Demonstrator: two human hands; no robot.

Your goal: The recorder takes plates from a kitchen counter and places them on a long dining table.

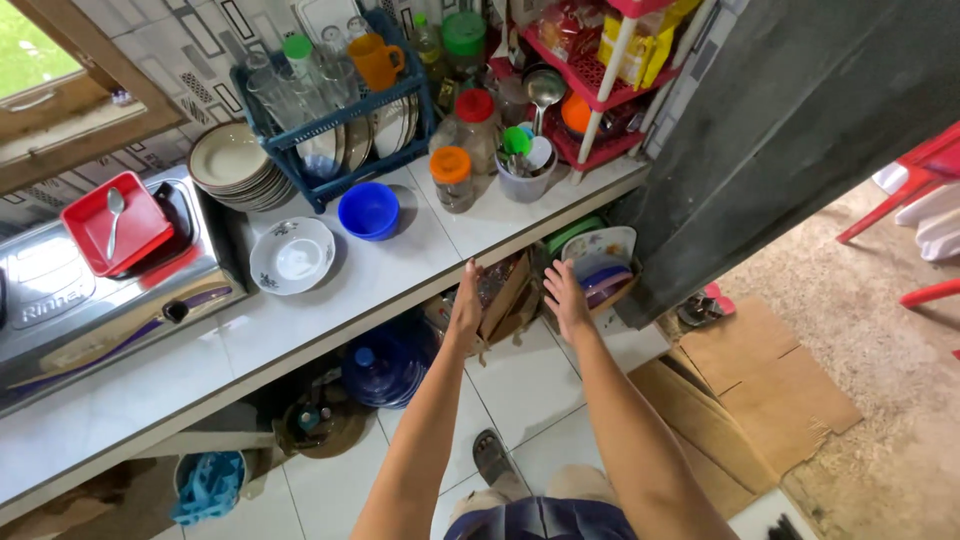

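Cardboard box (503,298): brown, open-topped, standing under the white tiled counter (330,290), just below the counter's front edge; both hands reach toward it.
Left hand (465,305): open, fingers together and pointing at the counter edge, in front of the box's left side; whether it touches the box I cannot tell.
Right hand (566,298): open with fingers loosely spread, holding nothing, just right of the box and close to the stacked plates (600,262) stored beneath the counter.
Blue bowl (368,210): on the counter, well behind its front edge, beside a white patterned bowl (292,255).
Dish rack (335,110): blue, at the back of the counter, holding plates, glasses and an orange cup (377,60).
Jars: an orange-lidded jar (452,178) and a red-lidded jar (476,128) stand on the counter to the rack's right.
Gas stove (90,300): at the counter's left, carrying a red square dish (115,225) with a spoon in it.
Blue water jug (382,368): on the floor under the counter, left of the box.
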